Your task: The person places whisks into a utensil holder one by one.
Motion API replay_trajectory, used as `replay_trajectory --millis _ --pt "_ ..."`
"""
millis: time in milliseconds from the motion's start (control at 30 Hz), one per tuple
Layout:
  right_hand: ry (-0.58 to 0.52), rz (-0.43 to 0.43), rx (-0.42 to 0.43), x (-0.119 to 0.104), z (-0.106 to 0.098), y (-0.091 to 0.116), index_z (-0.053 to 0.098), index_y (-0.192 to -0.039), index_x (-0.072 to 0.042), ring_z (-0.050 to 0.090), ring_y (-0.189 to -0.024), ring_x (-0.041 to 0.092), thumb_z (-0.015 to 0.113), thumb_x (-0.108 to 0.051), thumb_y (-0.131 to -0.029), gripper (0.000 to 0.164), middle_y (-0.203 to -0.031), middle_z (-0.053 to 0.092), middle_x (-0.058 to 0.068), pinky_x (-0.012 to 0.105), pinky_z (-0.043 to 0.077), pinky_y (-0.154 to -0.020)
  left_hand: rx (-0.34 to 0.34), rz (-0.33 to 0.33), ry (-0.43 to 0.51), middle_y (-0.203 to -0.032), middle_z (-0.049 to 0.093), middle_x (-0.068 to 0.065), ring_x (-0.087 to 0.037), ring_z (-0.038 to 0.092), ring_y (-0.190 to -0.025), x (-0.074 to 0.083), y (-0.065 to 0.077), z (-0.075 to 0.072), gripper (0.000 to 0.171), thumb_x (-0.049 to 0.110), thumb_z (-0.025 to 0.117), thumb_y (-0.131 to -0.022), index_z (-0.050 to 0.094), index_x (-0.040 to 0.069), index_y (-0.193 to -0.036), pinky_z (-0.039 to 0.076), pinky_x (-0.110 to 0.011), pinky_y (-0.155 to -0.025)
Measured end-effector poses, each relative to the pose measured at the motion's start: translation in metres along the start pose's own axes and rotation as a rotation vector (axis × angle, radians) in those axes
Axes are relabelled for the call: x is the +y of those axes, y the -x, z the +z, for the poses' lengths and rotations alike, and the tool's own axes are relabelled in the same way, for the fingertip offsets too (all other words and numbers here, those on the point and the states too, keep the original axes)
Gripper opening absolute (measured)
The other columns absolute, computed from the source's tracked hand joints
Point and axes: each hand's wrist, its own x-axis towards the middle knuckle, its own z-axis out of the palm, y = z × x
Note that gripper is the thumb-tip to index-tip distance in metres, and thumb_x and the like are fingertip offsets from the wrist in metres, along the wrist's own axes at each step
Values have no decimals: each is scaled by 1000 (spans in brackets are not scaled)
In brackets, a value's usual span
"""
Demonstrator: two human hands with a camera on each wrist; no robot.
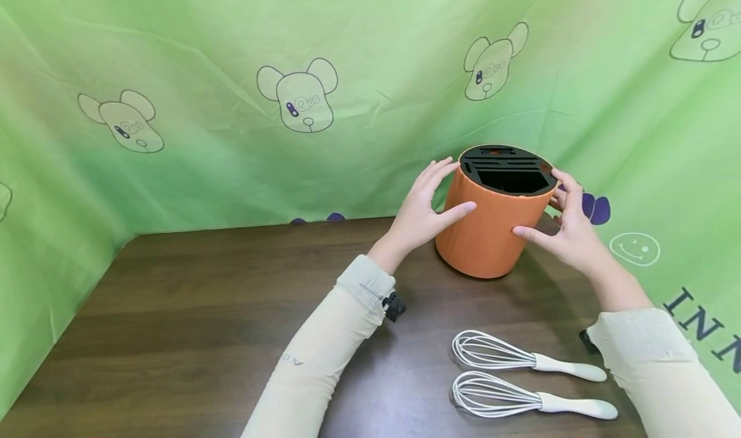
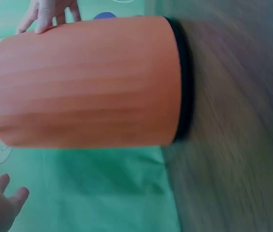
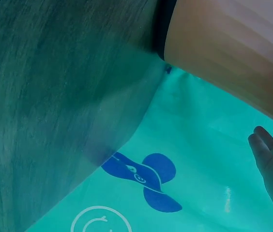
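Note:
An orange round knife block (image 1: 483,229) with a black slotted top (image 1: 509,171) stands upright on the table, towards the back right. To its left is my left hand (image 1: 425,206), fingers spread and thumb across the front in the head view; the left wrist view shows a gap between these fingers and the orange wall (image 2: 88,87). My right hand (image 1: 570,229) touches the block's right side, index finger by the rim and thumb towards the front. In the right wrist view, the right hand's fingers (image 3: 267,145) look fairly straight beside the block.
Two white-handled whisks, a farther one (image 1: 527,357) and a nearer one (image 1: 532,396), lie side by side at the front right of the brown wooden table (image 1: 191,322). A green printed cloth (image 1: 220,148) hangs behind the table and along both sides.

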Motion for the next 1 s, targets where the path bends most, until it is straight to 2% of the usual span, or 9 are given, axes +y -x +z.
replay_trajectory --millis 33,133,300,433,533,633,733,867,1000 --pt "5 -3 1 0 1 0 0 -156 -35 39 -128 -5 79 -1 -81 114 -150 39 21 30 38 -104 8 -3 16 -161 29 13 -12 12 -155 0 -2 2 70 44 70 -91 39 25 -151 22 -48 -124" --pt "4 -10 1 0 1 1 1 -156 -35 40 -129 -4 79 -1 -81 114 -150 39 21 23 38 -99 28 -28 31 -160 30 15 -13 15 -155 -2 -7 7 72 44 71 -90 39 26 -152 25 -46 -124" --pt "-1 4 7 1 1 3 1 -156 -36 40 -130 -1 79 -1 -81 113 -148 42 15 26 38 -103 32 -92 53 -162 29 13 -9 22 -152 -2 -17 13 74 46 73 -88 37 31 -152 29 -40 -122" --pt "-33 -8 15 3 0 2 3 -156 -35 42 -127 -4 78 3 -80 113 -142 47 1 10 40 -95 11 -124 79 -163 27 13 -3 26 -149 -1 -25 16 76 48 73 -87 36 35 -152 32 -37 -121" --pt "-79 -27 1 4 2 0 3 -156 -34 46 -119 -7 77 6 -80 113 -140 46 -4 2 41 -89 -12 -126 95 -164 24 13 -4 25 -150 0 -28 17 77 44 76 -86 38 33 -152 31 -38 -121" --pt "-109 -32 -11 5 3 -1 2 -155 -33 49 -112 -8 76 8 -80 114 -139 46 -5 1 43 -88 -39 -125 93 -165 22 11 -6 22 -151 0 -29 17 77 41 78 -85 40 30 -151 30 -39 -122" --pt "-101 -20 -8 5 3 -1 2 -155 -34 48 -115 -8 77 8 -80 113 -138 46 -8 2 42 -90 -60 -123 91 -166 20 9 -7 20 -152 -1 -28 18 78 40 79 -83 42 29 -150 29 -41 -122" --pt "-94 10 -13 3 1 -1 3 -154 -36 45 -123 -4 77 6 -81 112 -138 47 -10 8 42 -94 -105 -109 107 -166 14 13 -4 16 -153 -6 -27 21 81 38 81 -82 37 33 -149 27 -38 -123" --pt "-82 32 -13 3 -2 0 3 -153 -38 48 -123 -3 77 4 -81 112 -138 46 -11 7 43 -94 -146 -89 133 -165 10 18 -3 16 -152 -10 -26 24 85 36 83 -81 32 37 -148 27 -36 -123"
